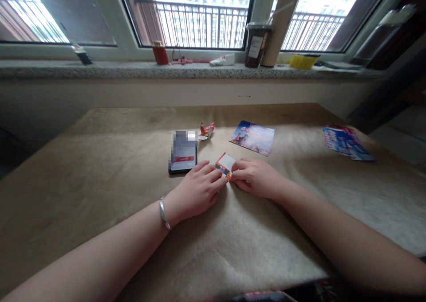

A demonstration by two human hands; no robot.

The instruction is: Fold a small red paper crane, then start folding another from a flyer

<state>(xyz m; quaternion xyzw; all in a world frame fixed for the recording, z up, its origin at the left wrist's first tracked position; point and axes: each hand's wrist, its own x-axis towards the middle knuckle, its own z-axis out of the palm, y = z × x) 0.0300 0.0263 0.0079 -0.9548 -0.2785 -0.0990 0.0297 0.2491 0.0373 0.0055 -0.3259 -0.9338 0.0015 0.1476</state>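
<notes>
The right hand pinches the paper between both hands; the left hand touches it, grip hidden. One corner points forward, beyond the fingertips; covered edges obscure its long axis.

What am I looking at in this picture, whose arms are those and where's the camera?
There's no machine: these are the camera wearer's own bare left hand and right hand, seen from a head-worn camera looking forward and down. The right hand seems to pinch a small patterned paper; the left touches it, though its grip is unclear. Also on the table lie a phone, a folded paper shape, a blue and pink sheet and, far right, overlapping colourful papers.
</notes>
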